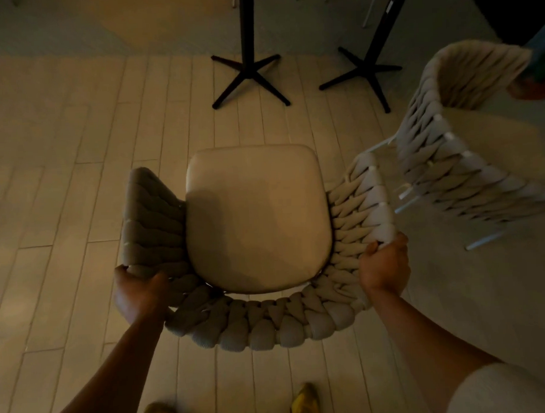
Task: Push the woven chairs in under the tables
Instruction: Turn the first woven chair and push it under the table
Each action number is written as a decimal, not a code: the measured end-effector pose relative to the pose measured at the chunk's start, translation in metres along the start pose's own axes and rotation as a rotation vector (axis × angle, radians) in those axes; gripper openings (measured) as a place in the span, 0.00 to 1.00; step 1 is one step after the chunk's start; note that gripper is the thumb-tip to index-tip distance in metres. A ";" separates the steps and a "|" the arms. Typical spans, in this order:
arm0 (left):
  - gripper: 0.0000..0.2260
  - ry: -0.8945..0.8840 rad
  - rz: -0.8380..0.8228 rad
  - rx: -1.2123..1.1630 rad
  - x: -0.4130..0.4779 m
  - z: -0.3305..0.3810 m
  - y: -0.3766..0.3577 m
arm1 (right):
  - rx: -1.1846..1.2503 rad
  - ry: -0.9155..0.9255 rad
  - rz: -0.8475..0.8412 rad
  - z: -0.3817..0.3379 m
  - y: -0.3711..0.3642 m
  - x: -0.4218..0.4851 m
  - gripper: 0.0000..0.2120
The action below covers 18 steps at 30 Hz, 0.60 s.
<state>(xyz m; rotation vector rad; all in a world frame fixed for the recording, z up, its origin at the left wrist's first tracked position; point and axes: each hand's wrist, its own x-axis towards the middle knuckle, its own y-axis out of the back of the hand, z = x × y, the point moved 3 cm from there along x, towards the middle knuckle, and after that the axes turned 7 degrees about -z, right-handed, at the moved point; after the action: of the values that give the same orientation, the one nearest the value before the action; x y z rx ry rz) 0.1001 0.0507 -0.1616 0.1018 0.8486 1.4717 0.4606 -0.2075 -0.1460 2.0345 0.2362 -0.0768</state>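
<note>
Woven beige cords make the curved back and arms of the woven chair [256, 213], which stands on the pale plank floor [63, 182] directly in front of the person, seen from above, with its smooth seat cushion facing up. The left hand [138, 291] grips the back rim at the left rear corner, and its fingers [126, 270] are curled over the woven edge. The right hand [384, 267] grips the rim at the right rear corner, where the back meets the arm, and its fingers [373, 249] are clamped around the cords there. Beyond the front of the seat, well apart from it, stands a black pedestal [247, 37] on a cross-shaped foot, and a second black pedestal [374, 48] stands to its right; their tops are out of view. To the right is a second woven chair [449, 169], turned at an angle, with thin white legs. At its far rim there is a blurred hand of another person [529, 87]; I cannot tell if it touches the chair. At the bottom edge two yellow shoes [304, 403] point forward, just behind the held chair
</note>
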 end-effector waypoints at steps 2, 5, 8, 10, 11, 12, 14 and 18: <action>0.21 -0.005 0.008 -0.003 -0.006 -0.001 -0.007 | 0.002 0.010 -0.005 0.003 0.003 0.009 0.22; 0.20 -0.026 0.021 -0.001 -0.010 -0.001 -0.010 | 0.014 0.018 -0.014 0.003 0.004 0.015 0.21; 0.21 -0.039 0.018 0.021 -0.012 0.002 -0.010 | 0.008 0.025 -0.018 0.005 0.003 0.015 0.21; 0.23 -0.066 0.032 0.033 -0.014 0.004 -0.009 | 0.004 0.022 -0.017 0.005 0.002 0.016 0.21; 0.24 -0.103 0.042 0.055 -0.015 0.005 -0.009 | 0.003 0.024 -0.015 0.006 0.002 0.016 0.21; 0.25 -0.158 0.057 0.098 -0.017 0.008 -0.010 | 0.004 0.029 -0.016 0.006 0.002 0.016 0.21; 0.30 -0.293 0.090 0.211 -0.019 0.016 -0.012 | 0.002 0.040 -0.015 0.006 0.001 0.017 0.21; 0.45 -0.486 0.048 0.458 -0.025 0.020 -0.016 | -0.013 0.028 -0.029 0.007 0.003 0.016 0.24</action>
<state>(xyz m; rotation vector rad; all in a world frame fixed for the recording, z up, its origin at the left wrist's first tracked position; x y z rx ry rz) 0.1279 0.0347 -0.1454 0.7943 0.7656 1.1965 0.4776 -0.2134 -0.1490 2.0210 0.2833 -0.0643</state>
